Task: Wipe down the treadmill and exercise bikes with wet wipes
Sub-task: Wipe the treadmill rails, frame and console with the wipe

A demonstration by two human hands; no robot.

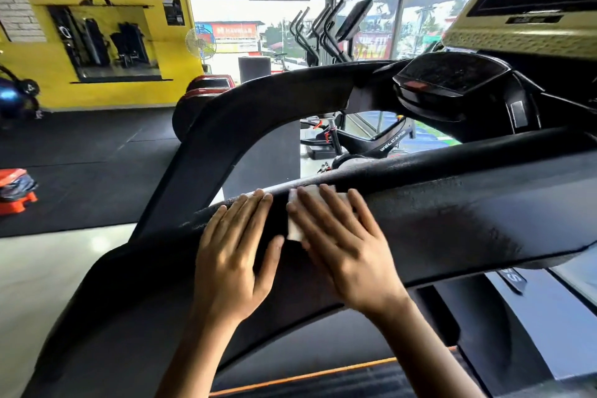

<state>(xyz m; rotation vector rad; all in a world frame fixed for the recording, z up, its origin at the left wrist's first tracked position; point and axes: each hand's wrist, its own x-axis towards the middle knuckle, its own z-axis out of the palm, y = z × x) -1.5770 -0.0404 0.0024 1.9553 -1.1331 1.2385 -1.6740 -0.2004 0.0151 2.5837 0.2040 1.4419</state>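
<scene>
Most of the white wipe (pixel 294 227) is out of sight beneath the flat right hand (pixel 342 245); only its left edge and a sliver past the fingertips show. Both forearms (pixel 200 349) run off the bottom edge. The treadmill's console (pixel 529 3) is cut by the top and right edges, its screen dark and unreadable, and the label (pixel 512 281) below the front bar (pixel 452 203) is half covered. The exercise bike (pixel 371 143) beyond is largely masked by the treadmill's frame (pixel 226 139). At the left edge the orange stool (pixel 16 205) and blue ball (pixel 11 100) are cropped. The poster (pixel 174 11) on the yellow wall (pixel 181 81) is too small to read.
</scene>
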